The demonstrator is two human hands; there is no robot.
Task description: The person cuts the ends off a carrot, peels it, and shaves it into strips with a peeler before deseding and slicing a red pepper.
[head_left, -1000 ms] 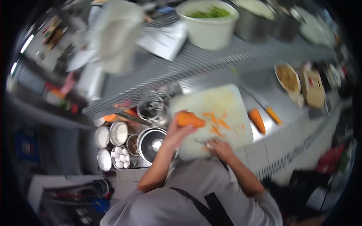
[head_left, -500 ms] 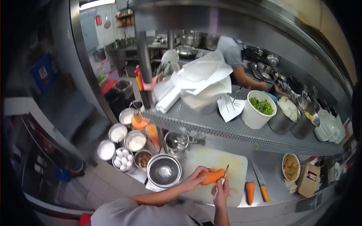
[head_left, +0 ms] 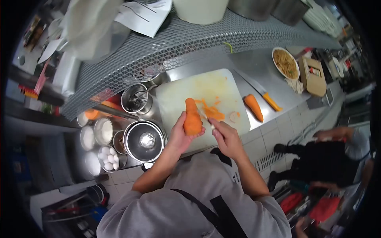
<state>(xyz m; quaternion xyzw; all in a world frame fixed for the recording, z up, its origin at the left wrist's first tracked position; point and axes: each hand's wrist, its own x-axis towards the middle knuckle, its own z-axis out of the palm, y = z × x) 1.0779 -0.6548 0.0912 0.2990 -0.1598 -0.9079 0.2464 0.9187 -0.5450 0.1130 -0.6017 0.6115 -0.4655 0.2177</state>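
No writing can be read here: the brown box (head_left: 312, 71) at the far right of the counter carries a small red-and-white label, too blurred to make out.

The white cutting board (head_left: 186, 91) lies between a steel canister of utensils (head_left: 135, 99) on its left and a second carrot (head_left: 254, 107) just off its right edge, with an orange-handled knife (head_left: 260, 92) beyond that. The board's near edge meets the tiled counter front; orange peelings (head_left: 212, 111) are scattered over its middle, and the far half is bare. A perforated metal shelf (head_left: 166, 43) overhangs the back of the board, so headroom there is tight. A lidded steel pot (head_left: 145, 140) sits touching the board's left corner (a tub of eggs (head_left: 107, 157) lies further left).

The left hand (head_left: 180, 137) is wrapped firmly around the lower end of a carrot (head_left: 192, 118), held upright over the board's near edge. The right hand (head_left: 226, 137) is closed on a small peeler (head_left: 207, 119), its blade against the carrot's side.
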